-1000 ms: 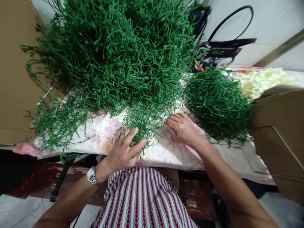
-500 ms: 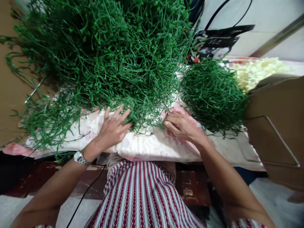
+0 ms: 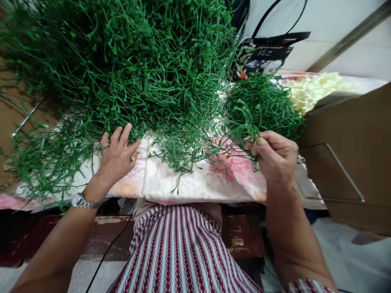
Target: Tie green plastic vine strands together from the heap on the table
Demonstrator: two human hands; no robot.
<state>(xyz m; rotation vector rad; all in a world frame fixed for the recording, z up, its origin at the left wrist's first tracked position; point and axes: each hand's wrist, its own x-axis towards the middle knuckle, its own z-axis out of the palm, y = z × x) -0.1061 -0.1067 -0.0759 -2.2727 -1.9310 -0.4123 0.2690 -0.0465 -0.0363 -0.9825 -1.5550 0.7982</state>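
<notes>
A big heap of thin green stems with small bud-like tips (image 3: 146, 69) fills the back and left of the cloth-covered table (image 3: 171, 189). My left hand (image 3: 117, 156) lies with fingers spread at the heap's front edge, nothing gripped in it. Over on the right, my right hand (image 3: 276, 156) pinches a small bunch of green stems (image 3: 246, 124) between thumb and fingers. That bunch is raised in front of a smaller, rounded pile of stems (image 3: 275, 101). Loose stems (image 3: 179, 152) are strewn on the cloth between my hands.
Brown cardboard (image 3: 348, 158) with a bent wire stands at the right, and more cardboard (image 3: 18, 106) lies at the left. Pale yellow pieces (image 3: 320, 87) are heaped behind the small pile. A dark floral bag (image 3: 262, 57) sits at the back.
My right hand has moved right and up from the cloth and now holds a bunch of stems. My left hand has shifted left, away from the loose stems in the middle.
</notes>
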